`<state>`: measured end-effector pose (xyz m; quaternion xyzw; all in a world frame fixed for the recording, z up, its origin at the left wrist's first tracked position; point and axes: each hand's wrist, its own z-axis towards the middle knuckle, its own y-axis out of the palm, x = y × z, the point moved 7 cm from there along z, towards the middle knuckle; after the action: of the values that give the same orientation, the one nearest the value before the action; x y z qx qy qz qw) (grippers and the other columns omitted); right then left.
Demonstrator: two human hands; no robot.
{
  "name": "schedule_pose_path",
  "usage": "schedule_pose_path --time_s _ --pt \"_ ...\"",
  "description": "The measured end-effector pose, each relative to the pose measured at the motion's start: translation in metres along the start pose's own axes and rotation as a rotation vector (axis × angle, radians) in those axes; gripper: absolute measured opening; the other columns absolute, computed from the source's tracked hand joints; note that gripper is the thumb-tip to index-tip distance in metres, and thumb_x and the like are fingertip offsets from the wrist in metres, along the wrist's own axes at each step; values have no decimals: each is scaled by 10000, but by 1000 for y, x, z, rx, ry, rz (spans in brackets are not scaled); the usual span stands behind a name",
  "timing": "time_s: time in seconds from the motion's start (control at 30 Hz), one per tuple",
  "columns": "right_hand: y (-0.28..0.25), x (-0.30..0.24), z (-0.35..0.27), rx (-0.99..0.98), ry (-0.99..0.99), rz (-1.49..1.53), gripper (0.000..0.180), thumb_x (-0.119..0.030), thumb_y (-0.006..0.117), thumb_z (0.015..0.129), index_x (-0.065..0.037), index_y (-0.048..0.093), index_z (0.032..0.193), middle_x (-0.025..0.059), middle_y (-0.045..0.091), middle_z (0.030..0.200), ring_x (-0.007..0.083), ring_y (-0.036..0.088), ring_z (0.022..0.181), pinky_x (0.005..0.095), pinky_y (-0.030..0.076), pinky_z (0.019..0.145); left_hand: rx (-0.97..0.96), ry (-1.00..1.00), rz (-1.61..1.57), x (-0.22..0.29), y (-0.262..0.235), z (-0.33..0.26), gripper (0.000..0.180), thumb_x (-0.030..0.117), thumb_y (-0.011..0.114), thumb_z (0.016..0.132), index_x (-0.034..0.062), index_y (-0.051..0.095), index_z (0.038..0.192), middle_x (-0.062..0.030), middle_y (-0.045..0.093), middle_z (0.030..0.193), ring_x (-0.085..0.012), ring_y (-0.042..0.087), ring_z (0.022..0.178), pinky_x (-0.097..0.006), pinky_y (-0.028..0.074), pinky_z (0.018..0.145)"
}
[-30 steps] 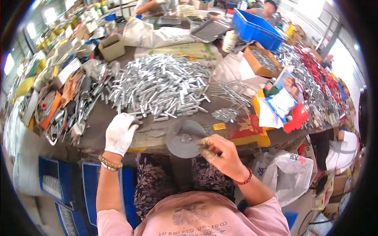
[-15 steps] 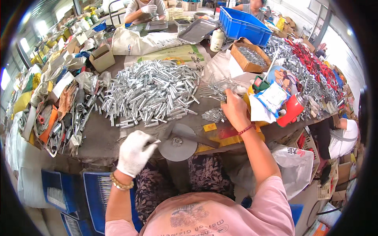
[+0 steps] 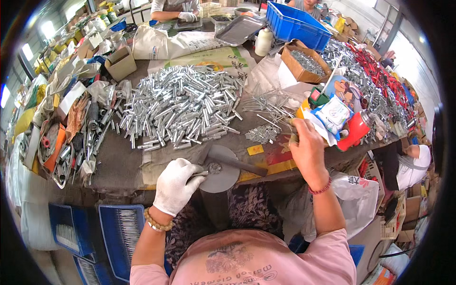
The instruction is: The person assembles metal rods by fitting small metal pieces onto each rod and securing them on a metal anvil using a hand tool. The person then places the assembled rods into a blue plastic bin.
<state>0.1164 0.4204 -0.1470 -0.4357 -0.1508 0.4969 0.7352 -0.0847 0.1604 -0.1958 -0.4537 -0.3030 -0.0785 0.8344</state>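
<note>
My left hand (image 3: 179,185), in a white knit glove, is closed with its fingertips pressed together by the left rim of a round grey plate (image 3: 219,183). Whatever it pinches is too small to make out. A dark flat bar (image 3: 247,167) lies across that plate. My bare right hand (image 3: 308,151) is closed at the near right end of a pile of thin metal rods (image 3: 266,102); its fingertips pinch something I cannot make out. Left of this hand lies a small heap of little metal pieces (image 3: 262,134). A large mound of silvery metal tubes (image 3: 183,104) covers the middle of the table.
A red bottle (image 3: 355,130) and a blue-and-white packet (image 3: 334,114) stand right of my right hand. Farther back are a cardboard box (image 3: 304,64) of metal parts and a blue crate (image 3: 297,28). Blue bins (image 3: 121,237) sit below left. Co-workers are across the table.
My right hand has drawn nearer and to the right, off the small heap and rods. My left hand has moved right to the plate's edge. A co-worker's gloved hands have lowered.
</note>
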Motion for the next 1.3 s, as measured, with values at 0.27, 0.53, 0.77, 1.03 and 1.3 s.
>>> schedule_pose_path --time_s 0.27,0.53,0.77,1.03,1.3 --pt "17 10 -4 -263 156 337 338 74 724 806 -15 649 1123 178 716 977 376 717 912 436 571 821 -5 -48 -7 2 1 -3 153 156 827 857 118 796 1002 -88 673 927 -311 658 921 -419 540 825" --pt "37 -36 -18 -164 -49 505 130 -32 824 861 -18 777 982 78 692 850 219 683 775 348 547 697 23 -50 -4 -3 5 -8 146 109 831 855 79 795 994 -101 689 941 -310 668 939 -410 541 855" --pt "51 -133 -43 -281 -437 413 120 -38 737 825 -70 749 940 68 589 900 285 638 873 421 554 776 20 -72 6 2 3 -17 168 100 846 840 77 794 997 -96 687 934 -302 675 931 -402 548 845" --pt "53 -136 -39 -280 -404 383 117 -30 744 803 -76 713 906 58 587 918 276 640 880 413 555 795 68 -75 22 3 1 -17 184 85 847 827 85 790 1002 -98 675 961 -310 665 968 -403 539 872" --pt "57 -137 -37 -284 -471 403 127 -37 713 793 -71 714 915 58 577 915 271 632 890 408 541 804 40 -78 -63 -7 4 -18 141 126 842 843 85 784 965 -98 673 934 -311 661 942 -417 535 852"
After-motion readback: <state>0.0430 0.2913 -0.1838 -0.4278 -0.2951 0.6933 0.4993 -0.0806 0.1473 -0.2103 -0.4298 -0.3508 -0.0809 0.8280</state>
